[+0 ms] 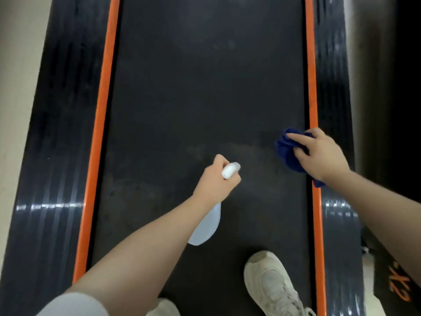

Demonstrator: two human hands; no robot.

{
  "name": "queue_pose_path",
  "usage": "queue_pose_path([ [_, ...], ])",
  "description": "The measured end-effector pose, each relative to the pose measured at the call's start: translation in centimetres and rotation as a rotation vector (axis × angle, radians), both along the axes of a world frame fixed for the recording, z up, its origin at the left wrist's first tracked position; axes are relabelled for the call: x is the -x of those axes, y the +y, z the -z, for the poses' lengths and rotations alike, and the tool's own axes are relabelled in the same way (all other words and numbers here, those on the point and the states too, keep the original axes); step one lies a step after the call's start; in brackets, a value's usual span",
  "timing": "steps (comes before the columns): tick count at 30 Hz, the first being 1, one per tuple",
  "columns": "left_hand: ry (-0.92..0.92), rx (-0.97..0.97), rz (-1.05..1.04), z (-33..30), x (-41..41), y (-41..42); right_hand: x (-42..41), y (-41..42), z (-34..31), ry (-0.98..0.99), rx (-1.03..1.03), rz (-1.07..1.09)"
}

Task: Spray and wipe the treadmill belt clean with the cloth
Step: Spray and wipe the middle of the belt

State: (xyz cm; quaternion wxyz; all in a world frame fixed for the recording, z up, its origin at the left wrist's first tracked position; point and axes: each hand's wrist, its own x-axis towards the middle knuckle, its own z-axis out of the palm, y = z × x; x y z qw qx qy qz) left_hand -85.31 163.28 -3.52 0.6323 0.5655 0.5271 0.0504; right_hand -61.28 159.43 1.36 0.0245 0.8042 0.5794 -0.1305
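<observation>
Treadmill belt [205, 99] runs between orange edge strips [103, 124], wide bare stretch ahead. Left hand [214, 181] curled round white spray bottle [206, 226] mid-belt. Right hand [323, 153] clutches blue cloth [288, 151], pressed at right edge.

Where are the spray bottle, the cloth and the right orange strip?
spray bottle [208, 226]: head view, on its pale body below the left hand.
cloth [286, 151]: head view, on the blue folds left of the right hand.
right orange strip [311, 65]: head view, on its upper stretch beside the belt.
</observation>
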Motion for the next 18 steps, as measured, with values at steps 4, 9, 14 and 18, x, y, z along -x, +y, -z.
queue_pose_path([
  [4, -0.033, 0.025, 0.043, -0.2, -2.8, -1.5, -0.4, -1.9, 3.9, 0.188, -0.02, 0.206],
  [9, 0.066, -0.01, -0.235, -0.1, -1.5, -1.2, 2.5, 0.1, 9.0, 0.174, -0.106, 0.188],
  [14, 0.171, -0.202, -0.513, -0.7, 2.9, 0.4, 9.0, 1.6, 12.2, 0.089, -0.092, -0.021],
  [18, 0.199, -0.322, -0.548, -1.7, 4.6, 1.7, 13.6, 0.8, 13.3, 0.106, -0.168, -0.707],
])
